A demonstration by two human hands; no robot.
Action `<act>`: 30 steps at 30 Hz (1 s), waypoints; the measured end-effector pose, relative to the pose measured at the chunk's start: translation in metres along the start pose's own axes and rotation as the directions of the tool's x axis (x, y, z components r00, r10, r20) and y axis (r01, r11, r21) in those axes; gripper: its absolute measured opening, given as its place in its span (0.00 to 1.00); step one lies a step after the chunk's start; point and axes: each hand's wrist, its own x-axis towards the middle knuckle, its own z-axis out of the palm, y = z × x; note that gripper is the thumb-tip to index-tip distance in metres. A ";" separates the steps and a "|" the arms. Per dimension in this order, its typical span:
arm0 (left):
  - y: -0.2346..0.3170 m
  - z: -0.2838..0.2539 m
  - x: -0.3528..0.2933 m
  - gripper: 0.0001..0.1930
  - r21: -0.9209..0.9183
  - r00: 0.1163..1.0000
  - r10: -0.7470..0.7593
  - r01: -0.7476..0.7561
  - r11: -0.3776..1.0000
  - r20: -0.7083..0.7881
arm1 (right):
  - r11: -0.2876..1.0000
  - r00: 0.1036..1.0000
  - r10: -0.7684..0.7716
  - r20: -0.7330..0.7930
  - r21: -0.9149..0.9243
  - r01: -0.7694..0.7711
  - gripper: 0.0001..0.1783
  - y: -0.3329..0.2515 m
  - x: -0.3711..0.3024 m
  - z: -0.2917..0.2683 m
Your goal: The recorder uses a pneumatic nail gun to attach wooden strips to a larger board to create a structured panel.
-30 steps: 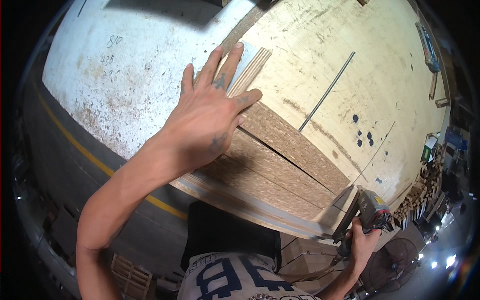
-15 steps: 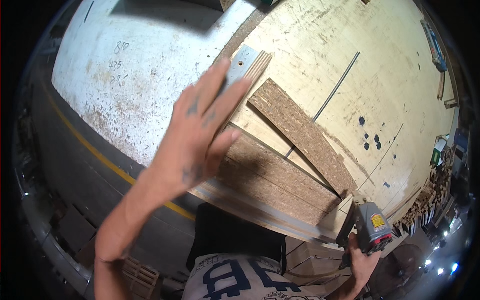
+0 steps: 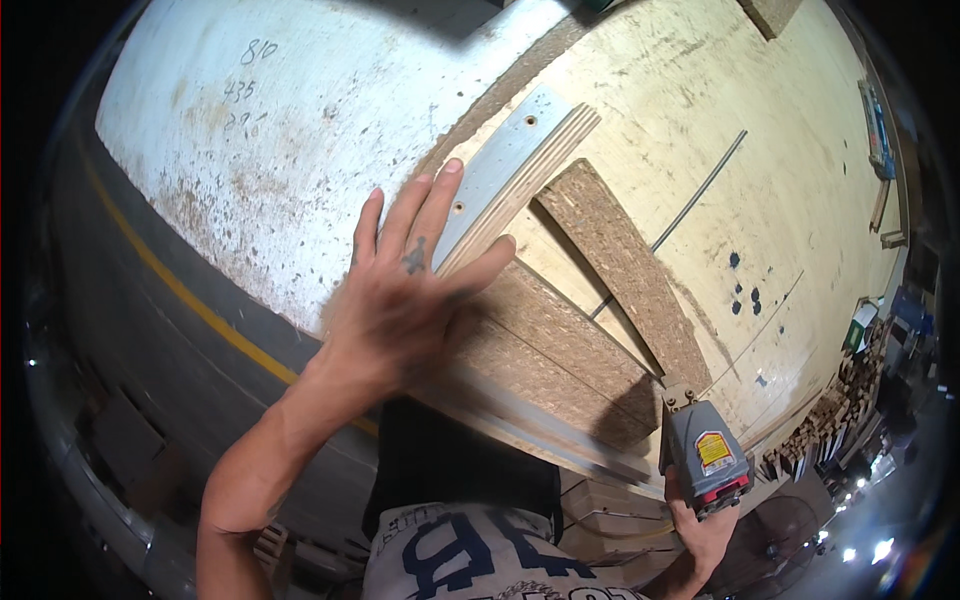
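My left hand (image 3: 400, 280) is open, palm down, its fingers spread over the near part of a grey-faced plywood strip (image 3: 500, 150) with screw holes. Whether it touches the strip I cannot tell. In my right hand (image 3: 705, 530) is a grey nail gun (image 3: 708, 440), gripped by its handle, its nose at the near end of a loose chipboard strip (image 3: 630, 265). Beside that lie chipboard strips (image 3: 565, 345) side by side, partly under my left hand and its shadow. The loose strip slants away from them, leaving a wedge-shaped gap.
The pale plywood bench top (image 3: 780, 200) has a dark slot (image 3: 700, 190) and blue stains. A white board (image 3: 250, 180) with handwriting covers its left side. Stacked wood offcuts (image 3: 830, 400) lie beyond the right edge. A chipboard block (image 3: 770, 15) sits at the far edge.
My left hand has drawn back toward me along the plywood strip, and its fingers have spread. The nail gun has turned slightly, its nose still by the loose strip's end. The view has shifted.
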 end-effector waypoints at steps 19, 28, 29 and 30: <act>-0.005 0.013 0.002 0.29 -0.090 0.976 0.088 -0.107 0.990 -0.197 | 0.861 0.807 0.483 -0.339 0.351 -0.367 0.15 -0.020 0.023 -0.004; -0.008 0.009 0.000 0.33 -0.127 0.989 0.071 -0.088 0.988 -0.133 | 0.841 0.848 0.466 -0.251 0.424 -0.337 0.18 -0.001 0.015 0.004; -0.008 0.011 0.001 0.32 -0.110 0.987 0.079 -0.096 0.989 -0.143 | 0.837 0.846 0.478 -0.235 0.413 -0.358 0.18 -0.008 0.016 0.005; -0.008 0.014 0.002 0.31 -0.097 0.984 0.087 -0.102 0.990 -0.154 | 0.835 0.844 0.489 -0.221 0.397 -0.380 0.18 -0.011 0.017 0.007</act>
